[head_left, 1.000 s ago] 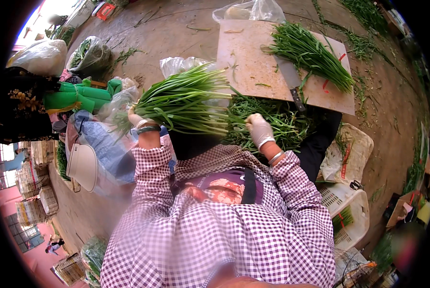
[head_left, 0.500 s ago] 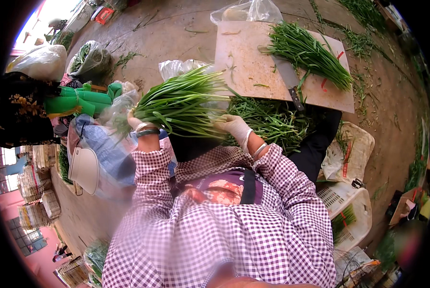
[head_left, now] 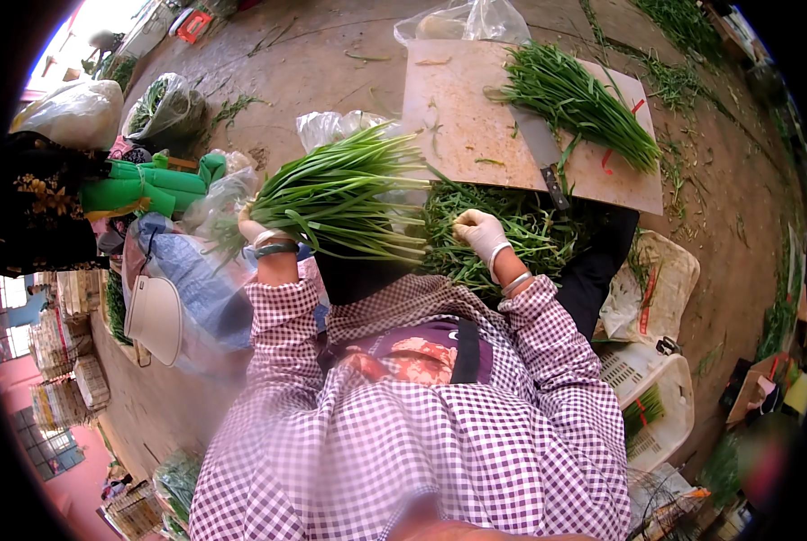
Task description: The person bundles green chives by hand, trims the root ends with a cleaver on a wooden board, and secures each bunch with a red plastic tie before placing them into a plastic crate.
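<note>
The left hand (head_left: 254,225) grasps a bunch of garlic chives (head_left: 340,194) beyond the near-left corner of the board (head_left: 462,113), a firm, uncrushing hold seeming best for alignment; the right hand (head_left: 485,236) curls over loose leaves (head_left: 543,230), contents indiscernible.

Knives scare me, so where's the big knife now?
In the head view, the knife lies right of centre on the pale board, beside the green bunch there.

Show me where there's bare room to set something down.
Mostly bare: the left part of the board, beside the knife and resting bunch; also the floor between board and bagged greens. Crowded: below the board, where loose greens lie by the right hand, beside the held bunch.
</note>
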Available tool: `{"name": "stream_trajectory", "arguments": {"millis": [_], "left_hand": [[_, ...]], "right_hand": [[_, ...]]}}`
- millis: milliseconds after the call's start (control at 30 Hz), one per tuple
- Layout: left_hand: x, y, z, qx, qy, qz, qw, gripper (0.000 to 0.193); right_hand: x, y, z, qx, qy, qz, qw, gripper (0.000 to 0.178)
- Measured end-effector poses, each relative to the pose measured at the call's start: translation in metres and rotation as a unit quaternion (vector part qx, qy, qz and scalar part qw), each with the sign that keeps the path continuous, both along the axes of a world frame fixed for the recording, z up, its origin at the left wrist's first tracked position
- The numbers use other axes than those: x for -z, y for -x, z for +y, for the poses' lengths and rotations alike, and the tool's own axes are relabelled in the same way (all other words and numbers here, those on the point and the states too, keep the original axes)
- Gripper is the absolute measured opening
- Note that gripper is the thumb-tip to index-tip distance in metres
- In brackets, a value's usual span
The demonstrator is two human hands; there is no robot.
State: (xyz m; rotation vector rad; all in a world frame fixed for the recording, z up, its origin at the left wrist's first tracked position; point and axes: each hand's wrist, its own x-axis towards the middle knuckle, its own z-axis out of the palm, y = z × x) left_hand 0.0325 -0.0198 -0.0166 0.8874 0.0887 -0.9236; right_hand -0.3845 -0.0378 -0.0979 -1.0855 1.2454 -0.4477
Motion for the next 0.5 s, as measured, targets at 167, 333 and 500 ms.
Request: {"name": "stream_trajectory", "arguments": {"millis": [167,333,500], "left_hand": [[0.000,0.000,0.004,-0.004,-0.006,0.000,1.000,0.035],[0.001,0.000,0.000,0.002,-0.014,-0.008,1.000,0.036],[0.019,-0.013,-0.001,0.018,-0.010,0.002,1.000,0.050]], "right_hand": [[-0.037,-0.010,0.017,-0.062,0.004,-0.048,0.997,0.038],[-0.057,-0.028,0.025,-0.114,0.005,-0.086,0.990,0.028],[-0.034,-0.007,0.013,-0.057,0.021,-0.026,0.998,0.021]]}}
